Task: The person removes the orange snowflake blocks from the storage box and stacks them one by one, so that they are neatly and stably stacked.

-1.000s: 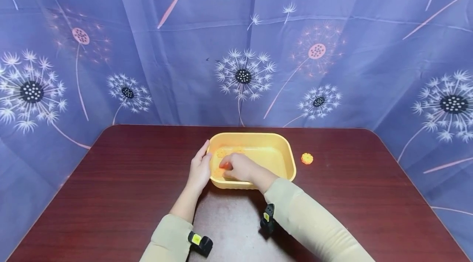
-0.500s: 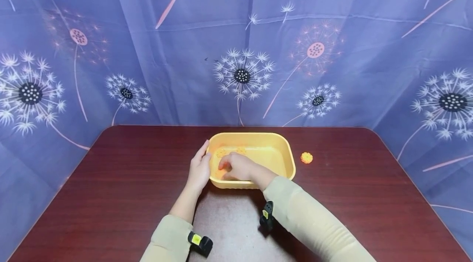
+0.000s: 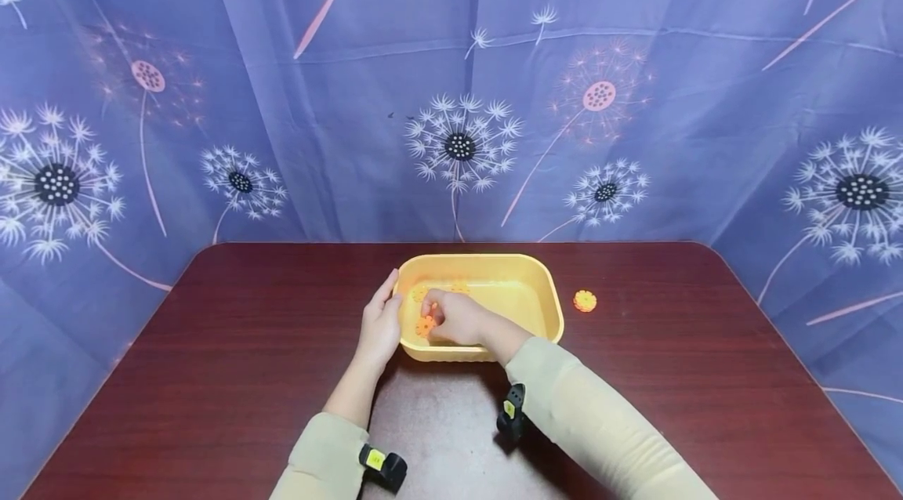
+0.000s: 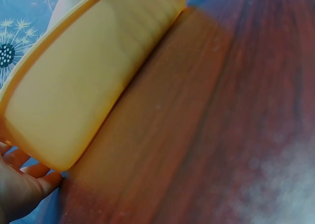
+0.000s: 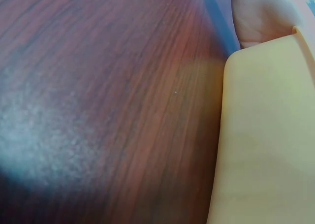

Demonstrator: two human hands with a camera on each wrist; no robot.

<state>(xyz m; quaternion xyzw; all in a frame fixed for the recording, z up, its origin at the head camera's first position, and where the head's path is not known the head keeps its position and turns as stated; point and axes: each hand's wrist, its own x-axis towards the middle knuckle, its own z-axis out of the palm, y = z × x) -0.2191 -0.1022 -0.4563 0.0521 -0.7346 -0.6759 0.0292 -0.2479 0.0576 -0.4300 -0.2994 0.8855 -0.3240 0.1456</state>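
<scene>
A yellow rectangular bin (image 3: 522, 310) sits on the table, with several orange flower-shaped pieces (image 3: 460, 288) inside towards its left end. My left hand (image 3: 381, 327) rests against the bin's left end, its fingers lying along the outer wall and its thumb by the rim. Inside the bin my right hand (image 3: 462, 320) has curled fingers and seems to pinch an orange flower-shaped piece (image 3: 425, 326) near the front left corner; the exact contact is partly hidden. Beyond the bin wall the left hand's fingers (image 4: 42, 179) touch its corner in the left wrist view.
To the right of the bin, a small orange-yellow flower-shaped piece or stack (image 3: 585, 301) lies on the dark red-brown wooden table (image 3: 247, 343). A blue curtain (image 3: 353, 132) printed with dandelions hangs behind the table and at its sides.
My right hand's fingers have shifted slightly inside the bin, and an orange flower-shaped piece shows more clearly beside the fingertips. The left hand and the bin keep their places.
</scene>
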